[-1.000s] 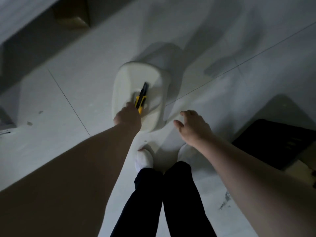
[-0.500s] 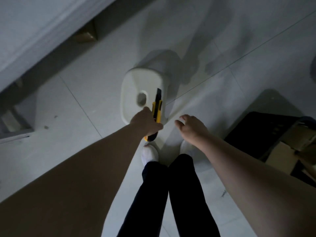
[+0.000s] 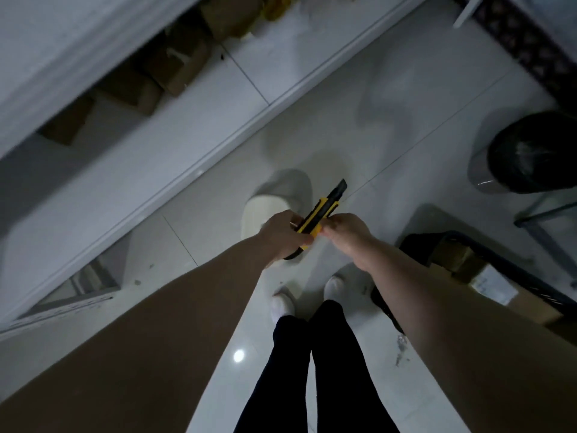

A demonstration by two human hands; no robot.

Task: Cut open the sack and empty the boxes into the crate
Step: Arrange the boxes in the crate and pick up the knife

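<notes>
Yellow-and-black utility knife [image 3: 321, 218] is sitting at frame centre, its dark tip pointing toward the upper right. Your left hand [image 3: 282, 234] is wrapping its grip firmly around the knife's lower handle, while your right hand [image 3: 346, 231] is pinching the handle's middle with its fingertips. Behind both hands, a pale plastic stool [image 3: 274, 204] is standing on the tiled floor [image 3: 406, 120]. At the right edge, a dark crate [image 3: 487, 250] is holding cardboard boxes [image 3: 496, 287]. In the upper right, a bin lined with a black bag [image 3: 534, 151] is standing well apart from the crate.
</notes>
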